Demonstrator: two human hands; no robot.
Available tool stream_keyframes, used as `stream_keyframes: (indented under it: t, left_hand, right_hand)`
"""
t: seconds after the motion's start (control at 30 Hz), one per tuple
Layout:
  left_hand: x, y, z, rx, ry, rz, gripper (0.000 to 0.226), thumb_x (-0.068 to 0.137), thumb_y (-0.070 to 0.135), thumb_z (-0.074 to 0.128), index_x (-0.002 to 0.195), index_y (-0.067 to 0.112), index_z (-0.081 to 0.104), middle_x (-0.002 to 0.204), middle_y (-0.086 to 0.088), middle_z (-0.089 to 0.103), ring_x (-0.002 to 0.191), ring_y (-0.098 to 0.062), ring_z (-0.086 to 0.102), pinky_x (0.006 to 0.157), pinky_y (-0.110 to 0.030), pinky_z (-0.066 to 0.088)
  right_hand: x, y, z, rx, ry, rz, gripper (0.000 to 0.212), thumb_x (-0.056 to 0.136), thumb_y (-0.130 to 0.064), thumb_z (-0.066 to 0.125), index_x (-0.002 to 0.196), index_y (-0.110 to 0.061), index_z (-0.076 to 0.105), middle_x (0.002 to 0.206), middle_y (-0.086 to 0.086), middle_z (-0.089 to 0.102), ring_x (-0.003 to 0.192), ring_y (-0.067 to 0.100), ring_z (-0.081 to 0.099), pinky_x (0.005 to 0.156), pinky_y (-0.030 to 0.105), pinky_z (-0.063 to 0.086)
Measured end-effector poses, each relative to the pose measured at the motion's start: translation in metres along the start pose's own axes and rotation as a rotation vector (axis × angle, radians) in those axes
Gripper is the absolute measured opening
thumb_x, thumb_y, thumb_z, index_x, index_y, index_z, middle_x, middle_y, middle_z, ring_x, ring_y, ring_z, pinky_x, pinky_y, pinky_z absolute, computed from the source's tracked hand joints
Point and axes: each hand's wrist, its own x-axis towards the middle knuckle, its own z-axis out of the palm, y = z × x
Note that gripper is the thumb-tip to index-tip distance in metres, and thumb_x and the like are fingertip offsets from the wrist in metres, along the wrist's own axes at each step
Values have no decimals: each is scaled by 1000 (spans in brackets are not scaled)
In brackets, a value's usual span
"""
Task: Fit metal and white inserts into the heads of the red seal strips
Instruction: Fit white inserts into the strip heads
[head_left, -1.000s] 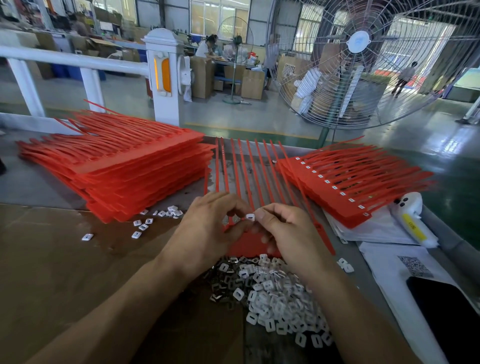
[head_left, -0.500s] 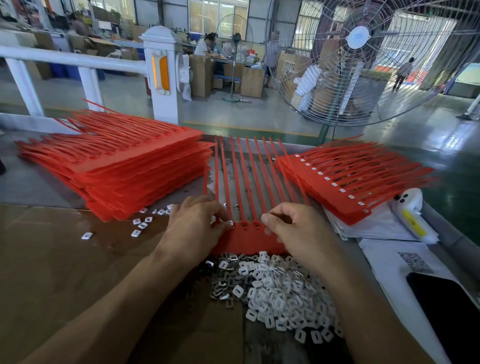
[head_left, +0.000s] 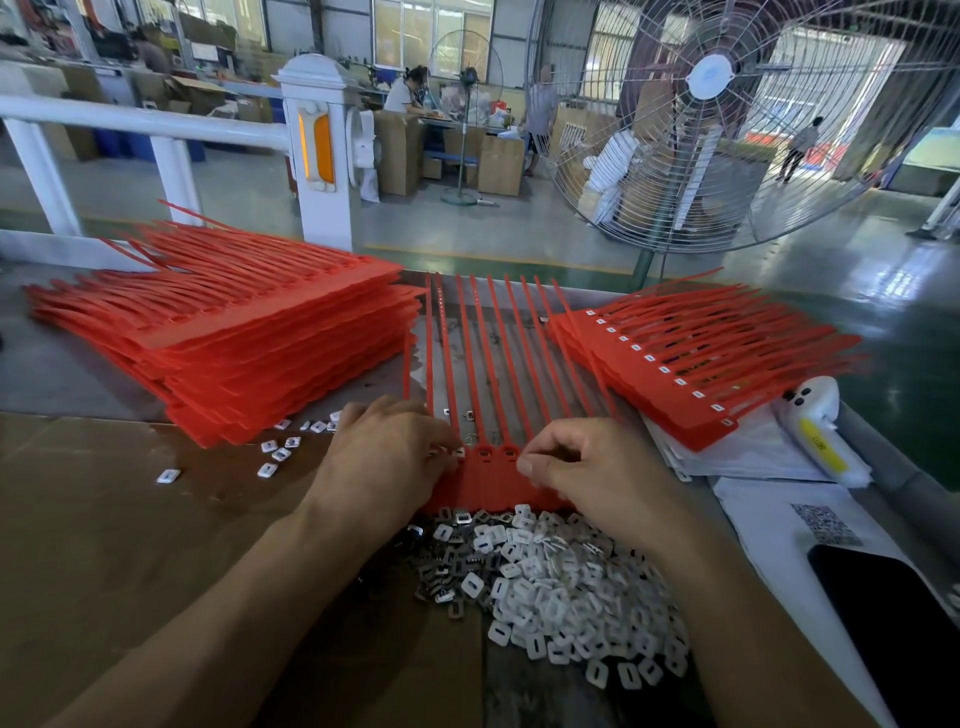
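Both hands cover ends of seal strip heads; phone cut by edge.

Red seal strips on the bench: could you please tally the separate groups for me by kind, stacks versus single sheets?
Stacks of strip sheets: 2, the left stack and the right stack
Single sheet lying flat in the middle: 1
Total: 3 groups
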Motion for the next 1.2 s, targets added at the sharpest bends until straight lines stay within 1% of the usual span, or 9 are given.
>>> stream_keyframes:
  t: [0.07, 0.13, 0.23, 0.4, 0.5, 0.6, 0.9, 1.07, 1.2]
  left_hand:
    - [0, 2, -1, 31, -13, 26, 22, 97, 45, 60, 118, 44, 69, 121, 21, 61, 124, -6, 45, 103, -33, 26]
    - [0, 3, -3, 61, -30, 51, 24, 99, 45, 56, 119, 44, 69, 122, 21, 61, 124, -7, 45, 105, -34, 26]
    - [-1, 6, -4, 99, -63, 88, 27, 101, 43, 52, 122, 43, 68, 123, 19, 60, 123, -7, 46, 107, -35, 26]
    - [-2, 10, -5, 175, -104, 120, 29, 102, 42, 45, 123, 37, 65, 126, 14, 57, 123, -11, 46, 108, -36, 28]
    - [-2, 12, -5, 191, -126, 119, 28, 103, 41, 44, 124, 36, 63, 127, 12, 56, 124, -13, 45, 109, -38, 29]
    - [-2, 12, -6, 199, -127, 114, 30, 102, 42, 44, 124, 36, 63, 128, 13, 56, 124, -13, 45, 107, -37, 28]
    - [-2, 6, -4, 122, -65, 95, 26, 100, 46, 53, 120, 41, 69, 124, 20, 60, 121, -4, 51, 104, -33, 31]
    - [0, 8, -4, 93, -49, 82, 22, 98, 42, 57, 115, 40, 71, 120, 20, 62, 117, -5, 55, 107, -36, 35]
    - [0, 10, -4, 40, -41, 41, 19, 97, 39, 59, 112, 39, 71, 118, 18, 62, 116, -7, 55, 107, -35, 35]
  right_hand:
    - [0, 1, -1, -53, -38, -3, 6, 91, -39, 75, 85, -36, 75, 85, -29, 70, 78, -10, 64, 67, 19, 42]
    - [0, 2, -1, -74, -84, -9, 3, 90, -38, 77, 87, -36, 76, 87, -27, 70, 79, -8, 65, 67, 17, 43]
    - [1, 1, -2, -68, -144, -24, 3, 90, -33, 78, 89, -35, 76, 87, -22, 72, 72, -8, 65, 60, 9, 41]
    - [1, 0, -6, -61, -217, -58, 7, 90, -27, 79, 91, -34, 76, 84, -18, 74, 65, -6, 64, 57, 10, 43]
    - [-1, 1, -10, -35, -285, -52, 8, 89, -28, 80, 94, -33, 76, 86, -15, 75, 72, -2, 68, 63, 16, 49]
    - [-1, 0, -10, -71, -316, -59, 10, 87, -30, 82, 94, -36, 77, 89, -18, 74, 80, -2, 69, 68, 13, 46]
    - [-2, 1, -9, -65, -317, -66, 10, 88, -27, 81, 94, -35, 77, 92, -16, 75, 85, -1, 69, 80, 23, 53]
    - [-2, 0, -11, -68, -342, -80, 14, 88, -27, 81, 94, -40, 77, 94, -13, 73, 88, 3, 70, 89, 35, 58]
    - [-3, -1, -11, -82, -347, -80, 13, 88, -27, 81, 91, -38, 77, 96, -13, 73, 89, 2, 69, 89, 35, 58]
